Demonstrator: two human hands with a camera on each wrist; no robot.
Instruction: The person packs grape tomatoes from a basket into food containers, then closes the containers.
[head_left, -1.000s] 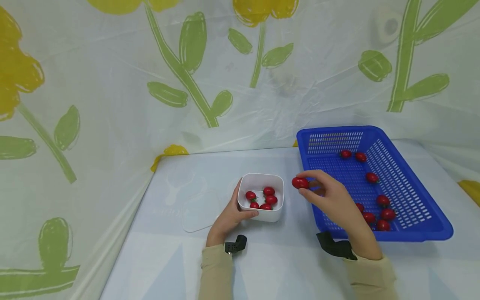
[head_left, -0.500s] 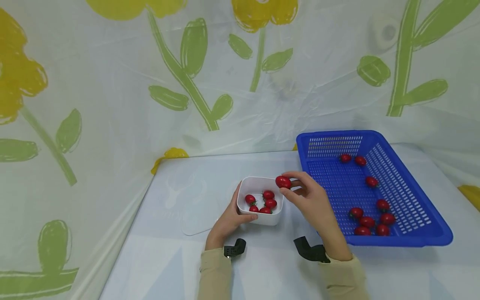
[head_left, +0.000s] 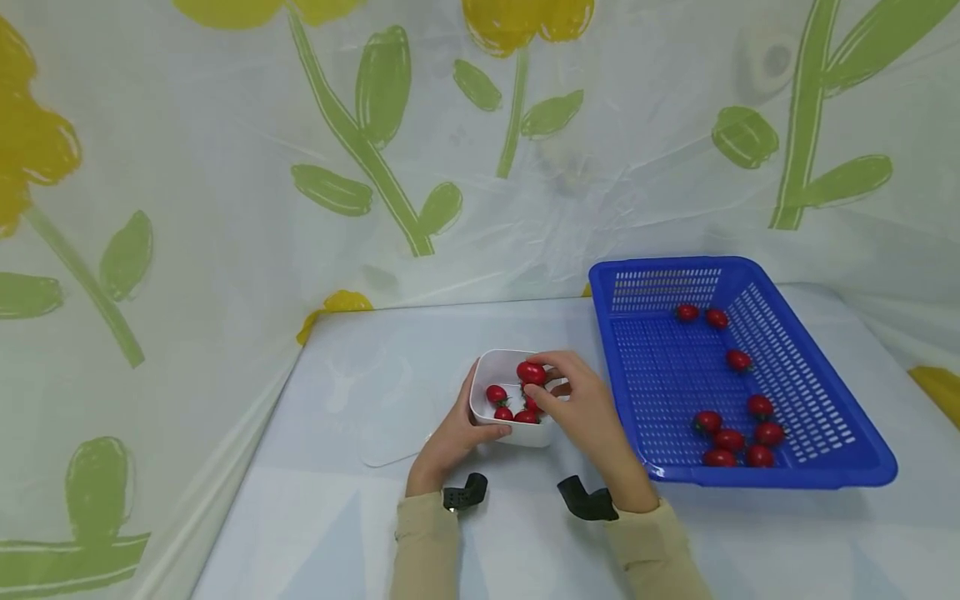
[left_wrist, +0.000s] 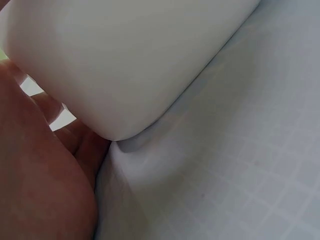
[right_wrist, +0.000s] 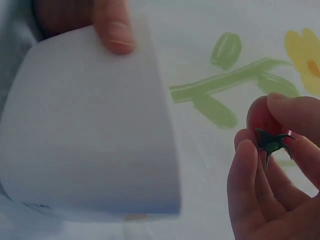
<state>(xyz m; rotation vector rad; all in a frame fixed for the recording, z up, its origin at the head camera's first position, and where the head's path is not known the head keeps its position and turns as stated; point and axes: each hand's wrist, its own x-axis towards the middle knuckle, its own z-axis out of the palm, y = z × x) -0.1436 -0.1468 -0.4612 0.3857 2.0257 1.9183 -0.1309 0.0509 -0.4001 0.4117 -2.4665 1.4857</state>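
Note:
A white square tub (head_left: 517, 432) stands on the table with several red cherry tomatoes (head_left: 497, 394) inside. My left hand (head_left: 456, 433) grips it from the left, thumb along the near side and fingers round the far side. In the left wrist view the tub wall (left_wrist: 130, 60) rests on the cloth beside my palm. Between thumb and fingers my right hand (head_left: 581, 408) pinches one cherry tomato (head_left: 531, 372) over the tub's opening. Its green calyx (right_wrist: 272, 144) points toward my palm in the right wrist view.
To the right stands a blue slotted basket (head_left: 645, 367) with several more cherry tomatoes (head_left: 729, 440) in it. A clear flat lid (head_left: 382, 437) lies on the table left of the tub. A flower-printed curtain (head_left: 247, 167) hangs behind the table.
My right hand has carried the pinched cherry tomato leftward, from beside the blue basket to over the tub. My left hand still grips the tub in the same place.

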